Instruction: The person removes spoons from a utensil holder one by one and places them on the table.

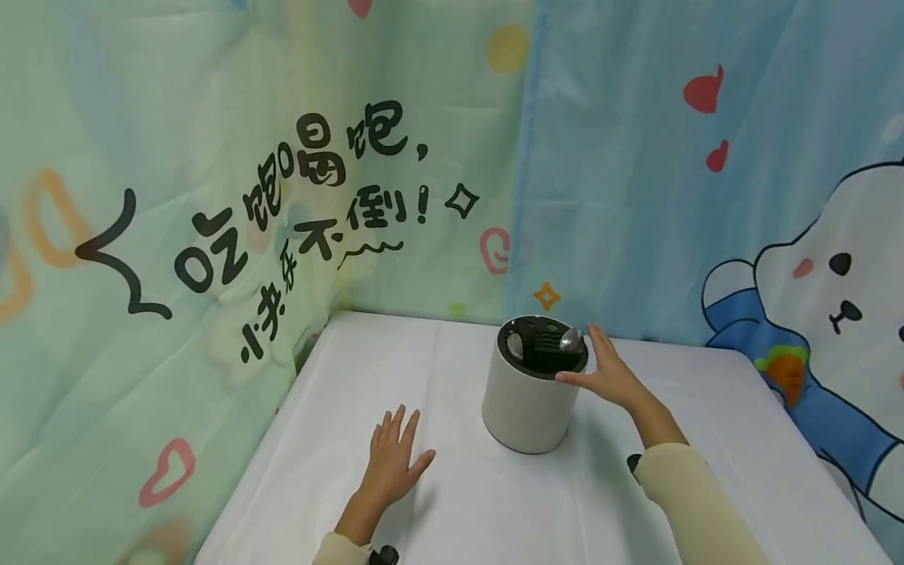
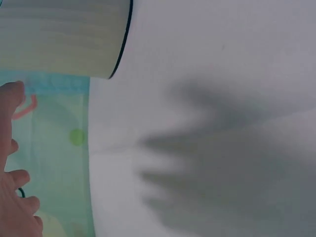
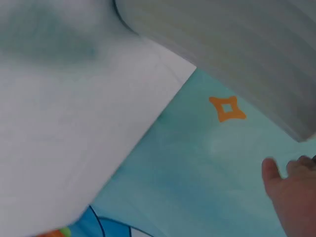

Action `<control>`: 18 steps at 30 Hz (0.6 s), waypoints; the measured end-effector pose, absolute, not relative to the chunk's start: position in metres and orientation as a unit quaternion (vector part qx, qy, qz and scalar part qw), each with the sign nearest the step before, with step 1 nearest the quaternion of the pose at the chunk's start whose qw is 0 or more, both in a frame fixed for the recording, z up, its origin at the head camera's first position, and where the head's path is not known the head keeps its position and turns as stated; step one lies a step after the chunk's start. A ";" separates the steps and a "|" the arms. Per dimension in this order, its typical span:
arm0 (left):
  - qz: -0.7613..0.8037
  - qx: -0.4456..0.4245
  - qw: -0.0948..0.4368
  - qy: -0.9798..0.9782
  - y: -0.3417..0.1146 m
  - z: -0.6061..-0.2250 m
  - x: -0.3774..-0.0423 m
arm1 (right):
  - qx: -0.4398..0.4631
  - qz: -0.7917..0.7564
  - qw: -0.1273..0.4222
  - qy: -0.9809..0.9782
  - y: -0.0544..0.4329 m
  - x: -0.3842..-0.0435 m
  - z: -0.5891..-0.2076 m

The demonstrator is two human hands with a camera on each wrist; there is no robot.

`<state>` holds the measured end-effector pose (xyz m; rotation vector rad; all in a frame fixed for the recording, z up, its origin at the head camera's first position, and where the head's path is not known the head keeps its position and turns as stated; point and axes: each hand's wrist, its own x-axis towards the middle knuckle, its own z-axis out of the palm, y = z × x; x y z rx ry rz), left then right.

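Note:
A white ribbed cylindrical holder (image 1: 533, 408) stands upright on the white table. Its top is black with slots and holes, and two shiny rounded metal pieces (image 1: 571, 340) show there; their full shape cannot be made out. My right hand (image 1: 610, 377) is at the holder's upper right side, thumb and fingers spread apart, the thumb by the front of the rim; whether it touches is unclear. Lower down and to the left, my left hand (image 1: 392, 459) hovers over the table with fingers spread, holding nothing. In the left wrist view the holder (image 2: 59, 39) appears at upper left.
The white table (image 1: 452, 502) reaches back to printed curtains. A green curtain (image 1: 212, 377) with black lettering runs along the left side, and a blue curtain (image 1: 621, 196) with a cartoon bear hangs behind and to the right.

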<state>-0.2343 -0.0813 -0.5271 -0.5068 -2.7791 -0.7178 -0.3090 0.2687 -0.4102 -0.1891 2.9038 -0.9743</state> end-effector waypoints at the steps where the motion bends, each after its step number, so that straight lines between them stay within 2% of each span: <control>1: -0.248 -0.170 0.108 -0.948 -0.082 -0.529 -0.233 | -0.064 -0.326 0.044 0.942 0.269 -0.311 -0.412; 9: -0.271 -0.153 0.084 -0.947 -0.084 -0.545 -0.227 | -0.078 -0.375 0.096 0.919 0.270 -0.318 -0.421; 18: -0.302 -0.173 0.047 -0.936 -0.068 -0.552 -0.235 | -0.090 -0.381 0.103 0.915 0.269 -0.324 -0.424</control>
